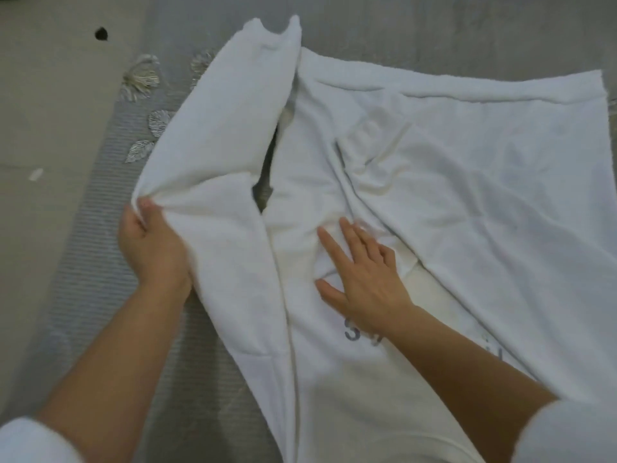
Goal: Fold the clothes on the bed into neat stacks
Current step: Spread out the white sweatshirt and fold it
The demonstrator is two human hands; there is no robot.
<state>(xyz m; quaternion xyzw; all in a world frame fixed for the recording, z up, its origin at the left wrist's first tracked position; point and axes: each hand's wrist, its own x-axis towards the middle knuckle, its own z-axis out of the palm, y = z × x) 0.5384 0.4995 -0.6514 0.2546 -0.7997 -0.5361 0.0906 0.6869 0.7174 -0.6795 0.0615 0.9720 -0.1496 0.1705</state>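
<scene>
A white sweatshirt (417, 182) with grey print lies spread over the grey bedspread (110, 248). Its long sleeve (230, 128) runs from the left of the body up toward the far side, its cuff at the top. My left hand (150, 242) pinches the sleeve's left edge near the shoulder and lifts it a little. My right hand (364, 272) lies flat with fingers spread on the middle of the sweatshirt, pressing down a bunched fold. The lower hem lies flat at the far right.
The grey ribbed bedspread has embroidered leaf patterns (140, 78) at the upper left. Beyond its left edge lies a plain beige surface (40, 95) with a small dark spot (100, 33).
</scene>
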